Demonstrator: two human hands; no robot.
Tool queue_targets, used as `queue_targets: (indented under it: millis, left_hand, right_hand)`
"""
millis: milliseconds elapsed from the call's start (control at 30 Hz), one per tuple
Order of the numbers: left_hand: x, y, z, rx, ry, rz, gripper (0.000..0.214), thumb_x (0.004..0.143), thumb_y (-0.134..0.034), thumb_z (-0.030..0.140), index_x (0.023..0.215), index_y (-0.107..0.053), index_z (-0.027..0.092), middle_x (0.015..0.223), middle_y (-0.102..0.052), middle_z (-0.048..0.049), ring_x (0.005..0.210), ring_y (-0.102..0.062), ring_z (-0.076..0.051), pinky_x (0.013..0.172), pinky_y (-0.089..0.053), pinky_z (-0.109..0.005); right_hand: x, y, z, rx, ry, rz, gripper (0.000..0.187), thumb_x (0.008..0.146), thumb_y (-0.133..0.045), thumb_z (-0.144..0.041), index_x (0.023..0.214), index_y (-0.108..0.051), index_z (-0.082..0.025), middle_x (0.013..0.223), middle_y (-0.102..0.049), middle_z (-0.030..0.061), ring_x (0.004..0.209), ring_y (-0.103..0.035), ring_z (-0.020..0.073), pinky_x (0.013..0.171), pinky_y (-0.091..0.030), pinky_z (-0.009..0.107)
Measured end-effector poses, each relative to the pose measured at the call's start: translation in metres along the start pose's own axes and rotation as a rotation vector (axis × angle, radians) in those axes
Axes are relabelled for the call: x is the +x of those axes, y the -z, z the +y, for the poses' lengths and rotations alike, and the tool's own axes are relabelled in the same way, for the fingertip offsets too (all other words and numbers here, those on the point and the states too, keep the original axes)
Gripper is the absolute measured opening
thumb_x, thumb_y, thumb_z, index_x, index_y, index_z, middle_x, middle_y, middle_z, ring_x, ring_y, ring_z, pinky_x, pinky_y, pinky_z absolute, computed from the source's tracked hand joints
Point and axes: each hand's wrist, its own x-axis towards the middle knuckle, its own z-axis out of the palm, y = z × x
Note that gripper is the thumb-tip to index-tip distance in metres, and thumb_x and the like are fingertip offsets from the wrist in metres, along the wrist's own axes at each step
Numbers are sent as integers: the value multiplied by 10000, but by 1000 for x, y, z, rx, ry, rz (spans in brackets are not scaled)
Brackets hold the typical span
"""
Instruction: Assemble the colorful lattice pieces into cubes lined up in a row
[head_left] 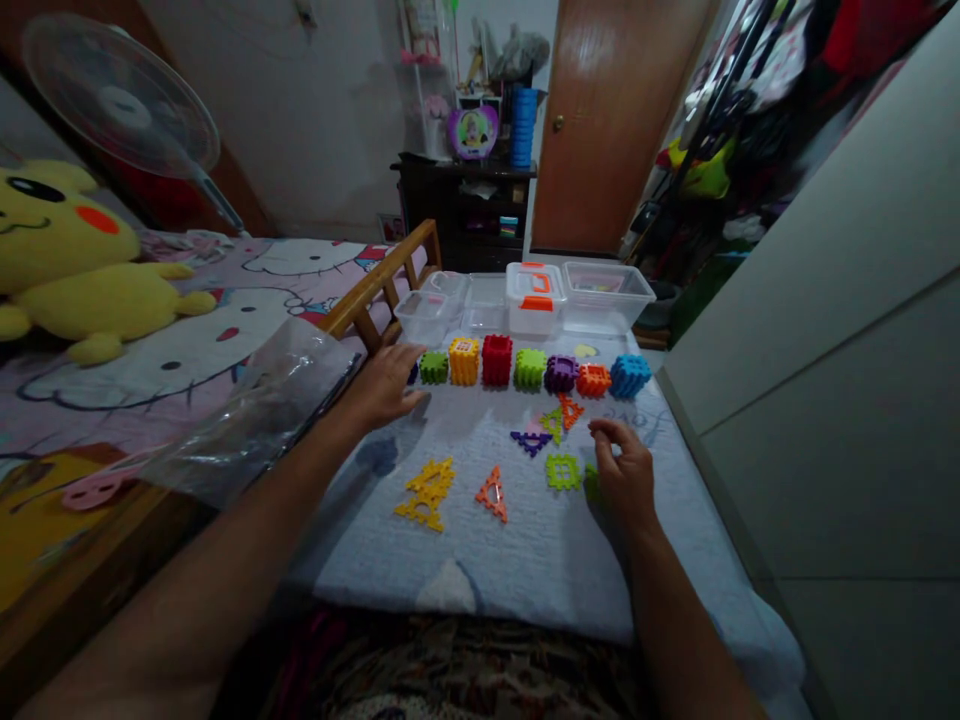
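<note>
Left hand (386, 385) rests flat, fingers loosely spread, at the cube row's (529, 368) left end. Right hand (622, 470), fingers curled, empty, hovers beside the green square (563, 471); advise pinching its edges.

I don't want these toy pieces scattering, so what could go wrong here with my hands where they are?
1. The left hand rests against the end of the row of cubes, by the green cube; a nudge could push the line askew.
2. The right hand partly covers a green piece near the green square tile; lifting carelessly might drag loose flat pieces towards the cloth's right edge.
</note>
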Motion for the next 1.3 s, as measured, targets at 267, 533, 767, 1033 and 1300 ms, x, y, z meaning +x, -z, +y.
queue_targets:
  millis: [267,533,767,1033,1300]
  left_hand:
    - [-87,-22,90,-221,-145,-181,588,803,-688,442,1353,-566,276,1412,-570,-119,1315,-499,-311,1119,-406,-488]
    - [-111,-46,102,-139,-146,-209,743,748,-736,554,1388,-518,245,1496,-484,-147,1374,-421,-358,1151,-341,-523]
    - [-107,-56,111,-173,-97,-140,508,878,-636,465,1330,-541,252,1435,-538,-120,1320,-478,-317,1130,-394,-503]
    - [-96,-61,115,-209,-74,-40,339,940,-581,400,1225,-614,221,1349,-595,-120,1256,-536,-285,1090,-440,-480]
    - [-88,-50,118,-198,-142,64,355,919,-612,316,1248,-609,183,1367,-588,-151,1266,-529,-310,1090,-428,-518]
  right_hand:
    - [9,55,34,-173,-125,-125,288,824,-580,-405,977,-698,-191,1002,-704,102,885,-658,242,804,-509,378]
    - [-14,61,59,-627,35,-400,563,661,-794,-303,1192,-654,-179,1045,-654,124,972,-614,285,869,-482,393]
    - [-7,44,53,-465,-6,-418,371,699,-723,-200,1063,-655,-211,981,-631,63,889,-626,217,825,-504,349]
    - [1,40,44,-197,-190,-385,338,662,-680,-207,997,-639,-214,889,-671,41,745,-619,194,681,-478,319]
    - [15,39,25,211,-363,-377,286,678,-711,-331,930,-641,-216,709,-586,-30,663,-562,159,640,-432,303]
